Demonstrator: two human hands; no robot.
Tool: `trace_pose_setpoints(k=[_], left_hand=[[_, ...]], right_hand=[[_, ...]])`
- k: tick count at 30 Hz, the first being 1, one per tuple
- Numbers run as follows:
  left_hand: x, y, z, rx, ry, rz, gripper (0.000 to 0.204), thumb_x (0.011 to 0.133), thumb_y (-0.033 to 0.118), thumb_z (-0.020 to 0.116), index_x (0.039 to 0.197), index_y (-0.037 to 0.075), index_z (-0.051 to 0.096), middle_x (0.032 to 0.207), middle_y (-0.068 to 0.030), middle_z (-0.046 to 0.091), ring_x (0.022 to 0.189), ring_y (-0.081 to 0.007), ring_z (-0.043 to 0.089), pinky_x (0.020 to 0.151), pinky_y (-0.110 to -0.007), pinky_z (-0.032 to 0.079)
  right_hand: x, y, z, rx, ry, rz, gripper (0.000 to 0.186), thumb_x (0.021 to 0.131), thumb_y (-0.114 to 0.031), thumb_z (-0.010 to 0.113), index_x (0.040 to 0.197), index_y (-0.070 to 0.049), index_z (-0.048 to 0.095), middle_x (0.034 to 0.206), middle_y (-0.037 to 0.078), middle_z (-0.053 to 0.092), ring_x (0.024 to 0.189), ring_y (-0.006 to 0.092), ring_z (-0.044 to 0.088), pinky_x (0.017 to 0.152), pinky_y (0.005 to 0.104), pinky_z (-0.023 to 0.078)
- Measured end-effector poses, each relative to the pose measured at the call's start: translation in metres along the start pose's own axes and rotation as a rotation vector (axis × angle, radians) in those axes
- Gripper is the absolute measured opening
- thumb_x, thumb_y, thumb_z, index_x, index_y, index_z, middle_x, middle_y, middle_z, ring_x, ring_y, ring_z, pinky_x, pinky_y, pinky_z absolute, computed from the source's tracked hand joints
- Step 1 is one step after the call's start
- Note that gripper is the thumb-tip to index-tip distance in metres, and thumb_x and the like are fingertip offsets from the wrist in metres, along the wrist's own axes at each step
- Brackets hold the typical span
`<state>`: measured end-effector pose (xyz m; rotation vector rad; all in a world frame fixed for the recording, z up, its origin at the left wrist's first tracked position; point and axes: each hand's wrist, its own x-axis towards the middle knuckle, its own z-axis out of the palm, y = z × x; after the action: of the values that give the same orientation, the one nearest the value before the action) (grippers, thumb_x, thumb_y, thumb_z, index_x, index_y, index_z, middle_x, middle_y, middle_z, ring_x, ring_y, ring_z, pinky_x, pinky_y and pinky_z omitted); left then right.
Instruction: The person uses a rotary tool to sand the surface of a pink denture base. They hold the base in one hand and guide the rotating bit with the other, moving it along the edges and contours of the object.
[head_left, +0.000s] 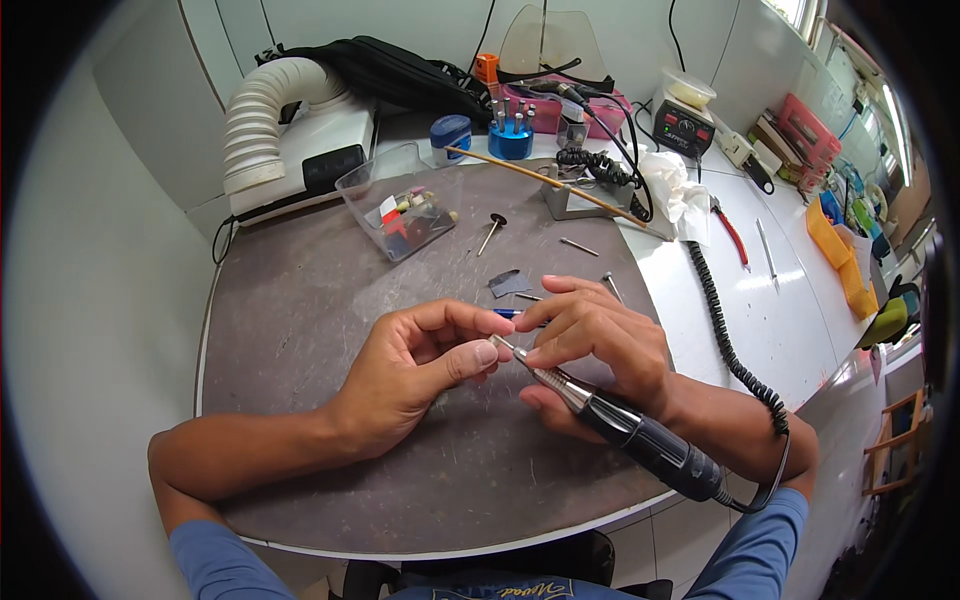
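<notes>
My left hand (pixel 430 370) has its fingers curled at the tip of a black and silver rotary handpiece (pixel 645 440), pinching something small that I cannot make out. My right hand (pixel 600 350) grips the handpiece near its metal nose, with the index finger raised toward my left fingertips. A coiled black cord (pixel 720 320) runs from the table's back down to the handpiece. Just beyond my fingers lie a dark grey scrap (pixel 509 283), a partly hidden blue pen-like item and a few thin metal bits (pixel 580 247).
The grey mat (pixel 290 350) bears a clear tub of small pieces (pixel 400 215) and a mounted disc (pixel 490 230). Behind are a white hose unit (pixel 270 170), blue bit holder (pixel 511 140), wooden stick (pixel 545 185) and control box (pixel 680 125). Red pliers (pixel 730 230) lie right.
</notes>
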<state>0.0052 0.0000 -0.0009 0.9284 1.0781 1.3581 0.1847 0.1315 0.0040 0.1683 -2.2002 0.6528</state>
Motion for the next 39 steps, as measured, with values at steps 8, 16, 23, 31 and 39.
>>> trace_pose_setpoints(k=[8, 16, 23, 31, 39], left_hand=[[0.0009, -0.0013, -0.0001, 0.012, -0.005, 0.027, 0.023, 0.092, 0.012, 0.065, 0.112, 0.001, 0.063, 0.101, -0.0068, 0.068, 0.093, -0.0091, 0.061, 0.082, -0.023, 0.048], [0.0004, 0.0018, 0.0021, -0.045, 0.014, -0.018, 0.024, 0.091, 0.008, 0.065, 0.113, 0.0, 0.059, 0.1, -0.0083, 0.067, 0.093, -0.0113, 0.061, 0.082, -0.026, 0.048], [-0.0005, 0.0047, 0.003, -0.032, 0.002, -0.035, 0.024, 0.092, 0.008, 0.064, 0.114, 0.0, 0.059, 0.1, -0.0081, 0.067, 0.093, -0.0114, 0.062, 0.083, -0.027, 0.048], [0.0006, 0.0019, 0.0016, -0.033, -0.009, -0.024, 0.022, 0.092, 0.008, 0.063, 0.113, 0.001, 0.06, 0.104, -0.008, 0.066, 0.096, -0.0121, 0.063, 0.085, -0.027, 0.049], [0.0002, 0.0027, 0.0018, -0.044, -0.003, -0.031, 0.02, 0.092, 0.006, 0.063, 0.111, 0.002, 0.06, 0.107, -0.0076, 0.065, 0.096, -0.0121, 0.062, 0.085, -0.026, 0.049]], right_hand=[[0.0005, -0.0001, -0.0002, -0.007, -0.002, -0.022, 0.025, 0.071, -0.01, 0.079, 0.089, -0.005, 0.063, 0.087, 0.01, 0.067, 0.091, 0.0244, 0.068, 0.093, 0.0468, 0.05], [-0.0025, 0.0017, -0.0002, -0.007, 0.031, -0.006, 0.024, 0.071, -0.008, 0.078, 0.088, -0.005, 0.062, 0.085, 0.01, 0.067, 0.089, 0.0239, 0.069, 0.093, 0.0469, 0.05], [-0.0013, 0.0002, 0.0001, 0.004, 0.017, -0.023, 0.024, 0.072, -0.009, 0.078, 0.088, -0.005, 0.061, 0.085, 0.009, 0.067, 0.089, 0.0235, 0.069, 0.093, 0.047, 0.05], [-0.0009, -0.0006, 0.0004, 0.014, -0.008, -0.032, 0.025, 0.071, -0.009, 0.078, 0.089, -0.005, 0.062, 0.084, 0.008, 0.067, 0.088, 0.0229, 0.069, 0.093, 0.0466, 0.05], [-0.0012, 0.002, 0.0019, 0.003, 0.005, -0.01, 0.024, 0.071, -0.009, 0.079, 0.088, -0.006, 0.063, 0.086, 0.007, 0.067, 0.088, 0.0213, 0.069, 0.093, 0.0459, 0.05]])
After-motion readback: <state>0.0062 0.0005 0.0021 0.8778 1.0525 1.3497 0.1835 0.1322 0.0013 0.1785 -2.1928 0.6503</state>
